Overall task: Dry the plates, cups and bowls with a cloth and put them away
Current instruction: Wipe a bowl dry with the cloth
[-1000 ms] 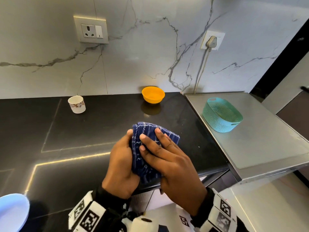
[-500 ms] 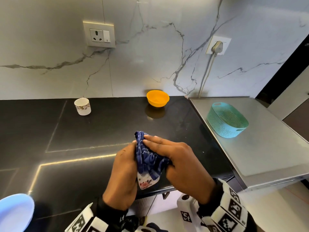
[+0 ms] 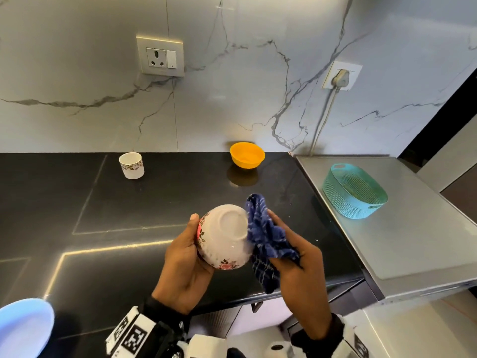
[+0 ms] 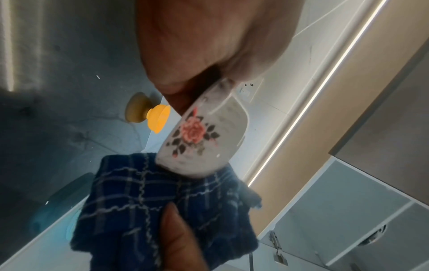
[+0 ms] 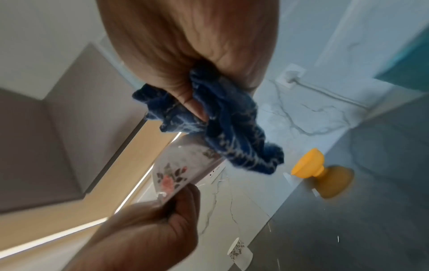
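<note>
left hand point(image 3: 185, 264): grips floral bowl point(image 3: 224, 236) by its rim, base turned up, above the counter point(image 3: 77, 202)
right hand point(image 3: 299, 270): clamped on bunched blue cloth point(image 3: 265, 239), cloth touching the bowl's 3 o'clock side
orange bowl point(image 3: 247, 155): counter, 12 o'clock
cup point(image 3: 131, 165): 10 o'clock
teal basket point(image 3: 353, 189): 2 o'clock
blue plate point(image 3: 23, 326): 7 o'clock

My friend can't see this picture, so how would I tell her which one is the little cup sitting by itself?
Start at the wall socket on the marble wall and look straight down to the black counter. The small white cup stands there, upright and alone. A dark flowery band rings it, unlike the plain orange bowl to its right.
</note>
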`<action>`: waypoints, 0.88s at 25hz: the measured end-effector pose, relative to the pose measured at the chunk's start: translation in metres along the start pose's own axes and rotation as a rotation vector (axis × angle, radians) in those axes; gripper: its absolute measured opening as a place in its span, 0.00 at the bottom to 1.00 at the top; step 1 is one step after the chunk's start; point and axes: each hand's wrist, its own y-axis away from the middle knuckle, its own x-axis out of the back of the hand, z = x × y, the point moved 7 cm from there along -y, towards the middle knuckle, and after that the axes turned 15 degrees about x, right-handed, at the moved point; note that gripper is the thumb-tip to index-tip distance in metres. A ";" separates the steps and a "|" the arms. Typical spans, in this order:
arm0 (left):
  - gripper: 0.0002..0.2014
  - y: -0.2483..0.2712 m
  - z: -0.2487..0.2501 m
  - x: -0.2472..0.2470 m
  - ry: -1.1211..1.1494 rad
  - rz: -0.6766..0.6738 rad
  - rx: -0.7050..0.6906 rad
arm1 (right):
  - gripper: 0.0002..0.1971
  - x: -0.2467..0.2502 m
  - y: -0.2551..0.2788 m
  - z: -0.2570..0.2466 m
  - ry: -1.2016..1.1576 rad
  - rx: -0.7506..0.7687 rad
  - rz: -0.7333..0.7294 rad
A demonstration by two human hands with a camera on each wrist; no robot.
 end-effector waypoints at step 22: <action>0.22 0.028 0.009 -0.023 -0.220 0.101 -0.210 | 0.28 -0.007 0.001 -0.008 0.165 0.135 -0.292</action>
